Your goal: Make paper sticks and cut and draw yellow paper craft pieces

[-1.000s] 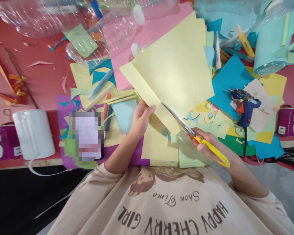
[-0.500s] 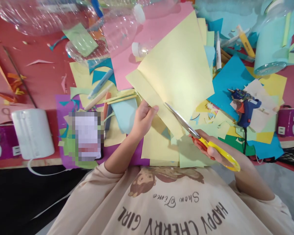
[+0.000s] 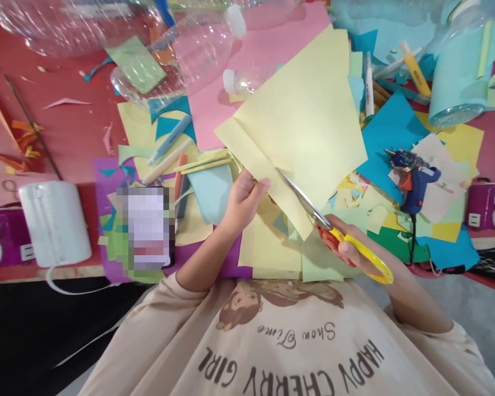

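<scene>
My left hand (image 3: 247, 201) pinches the near left edge of a large pale yellow sheet of paper (image 3: 309, 110), thumb on top. A cut runs up the sheet from its near right edge, with a strip (image 3: 272, 179) on the left side still joined at the far end. In my right hand (image 3: 342, 242) is a pair of scissors (image 3: 307, 203) with yellow and red handles. Its blades lie along the cut, tips pointing away and to the left. The lower blade is hidden under the paper.
Clear plastic bottles (image 3: 206, 49) lie at the back left. Rightward are a blue glue gun (image 3: 414, 184), a blue-green bottle (image 3: 457, 71) and markers (image 3: 414, 69). A phone (image 3: 148, 228) and a white zipped pouch (image 3: 53, 223) lie leftward, among coloured paper scraps.
The scissors have moved slightly up and left along the paper, and their handles have drawn closer together. The sheet has shifted a little to the right, while my left hand keeps its hold.
</scene>
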Available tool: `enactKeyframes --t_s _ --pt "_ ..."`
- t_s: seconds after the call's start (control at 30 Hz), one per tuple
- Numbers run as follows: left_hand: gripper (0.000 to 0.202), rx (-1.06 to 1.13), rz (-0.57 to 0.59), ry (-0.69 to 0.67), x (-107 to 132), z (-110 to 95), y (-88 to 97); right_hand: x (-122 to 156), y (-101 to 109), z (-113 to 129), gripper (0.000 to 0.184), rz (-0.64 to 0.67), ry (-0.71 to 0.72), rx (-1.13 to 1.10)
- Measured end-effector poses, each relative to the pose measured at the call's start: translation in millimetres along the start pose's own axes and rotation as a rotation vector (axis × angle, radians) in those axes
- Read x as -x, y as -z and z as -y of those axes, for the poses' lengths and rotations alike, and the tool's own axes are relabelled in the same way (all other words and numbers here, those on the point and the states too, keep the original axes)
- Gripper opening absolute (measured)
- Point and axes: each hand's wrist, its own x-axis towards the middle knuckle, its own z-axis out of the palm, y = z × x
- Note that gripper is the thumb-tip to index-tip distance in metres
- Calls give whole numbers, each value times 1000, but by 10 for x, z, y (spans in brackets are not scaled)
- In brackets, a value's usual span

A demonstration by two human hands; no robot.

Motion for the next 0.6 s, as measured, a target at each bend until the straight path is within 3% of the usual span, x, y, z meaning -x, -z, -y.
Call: enactKeyframes --t_s 0.3,0.6 --pt "26 6 -9 -12 -8 -15 -10 -30 -29 1 65 -25 -16 -107" --pt "35 1 -7 77 -2 6 36 -23 -25 48 49 -29 -27 -69"
